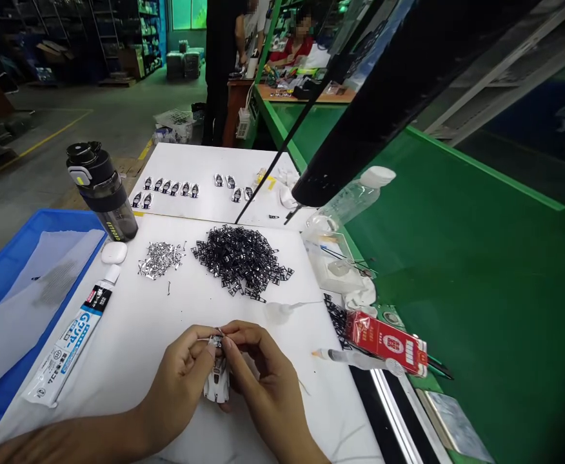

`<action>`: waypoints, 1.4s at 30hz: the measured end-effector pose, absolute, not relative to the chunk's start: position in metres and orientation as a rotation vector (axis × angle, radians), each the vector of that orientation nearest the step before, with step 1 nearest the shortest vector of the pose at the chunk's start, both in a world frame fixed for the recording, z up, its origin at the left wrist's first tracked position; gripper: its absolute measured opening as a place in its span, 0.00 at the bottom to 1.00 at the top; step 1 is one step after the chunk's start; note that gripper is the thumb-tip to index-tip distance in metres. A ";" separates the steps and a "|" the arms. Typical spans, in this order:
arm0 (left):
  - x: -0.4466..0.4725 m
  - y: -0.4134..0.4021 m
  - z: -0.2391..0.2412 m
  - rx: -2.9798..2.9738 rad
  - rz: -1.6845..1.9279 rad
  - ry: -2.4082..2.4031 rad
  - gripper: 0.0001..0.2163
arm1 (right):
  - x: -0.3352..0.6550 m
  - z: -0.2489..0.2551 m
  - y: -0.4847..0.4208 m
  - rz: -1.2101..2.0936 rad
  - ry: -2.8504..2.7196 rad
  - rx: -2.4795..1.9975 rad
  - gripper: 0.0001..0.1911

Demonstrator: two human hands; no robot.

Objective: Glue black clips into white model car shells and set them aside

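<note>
My left hand [186, 370] and my right hand [263, 370] meet near the front of the white board [166, 322]. Together they hold a small white plastic part [217, 385], upright between the fingers. The fingertips of both hands pinch a tiny metal piece [216, 339] at its top end. Beyond the hands lies a heap of small black parts [241, 258]. A smaller heap of silver metal pieces [160, 259] sits to its left.
A glue tube [72, 341] lies left of my hands, with a dark bottle [102, 191] and white earbud case [114, 252] behind. A syringe [355, 359] and red packet [389, 341] lie right. Rows of finished parts [169, 188] sit farther back. A blue tray [9, 258] is at left.
</note>
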State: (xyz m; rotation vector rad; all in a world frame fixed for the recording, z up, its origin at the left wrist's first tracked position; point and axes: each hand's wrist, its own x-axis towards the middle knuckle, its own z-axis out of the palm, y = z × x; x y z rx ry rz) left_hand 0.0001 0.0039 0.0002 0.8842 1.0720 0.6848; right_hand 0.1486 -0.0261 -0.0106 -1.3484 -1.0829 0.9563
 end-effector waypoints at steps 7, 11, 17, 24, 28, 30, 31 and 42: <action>-0.004 0.005 0.005 0.917 0.691 1.071 0.23 | 0.149 -0.025 -0.031 0.711 -1.348 -1.351 0.09; -0.005 0.003 0.001 0.958 0.709 1.042 0.23 | 0.147 -0.025 -0.028 0.572 -1.458 -1.353 0.09; -0.006 0.003 0.000 1.042 0.677 1.044 0.22 | 0.147 -0.021 -0.030 0.704 -1.350 -1.388 0.08; -0.004 0.002 0.002 1.059 0.664 1.052 0.23 | 0.148 -0.011 -0.030 1.062 -1.169 -1.304 0.15; -0.005 0.001 0.002 1.075 0.674 1.070 0.22 | 0.144 -0.026 -0.039 0.892 -1.252 -1.279 0.09; -0.005 0.001 0.001 1.072 0.671 1.064 0.22 | 0.144 -0.033 -0.041 0.778 -1.300 -1.302 0.08; -0.005 0.001 0.001 1.073 0.674 1.061 0.22 | 0.143 -0.036 -0.042 0.750 -1.312 -1.319 0.07; -0.005 0.002 0.005 1.081 0.643 1.083 0.22 | 0.137 -0.031 -0.036 1.078 -1.052 -1.290 0.13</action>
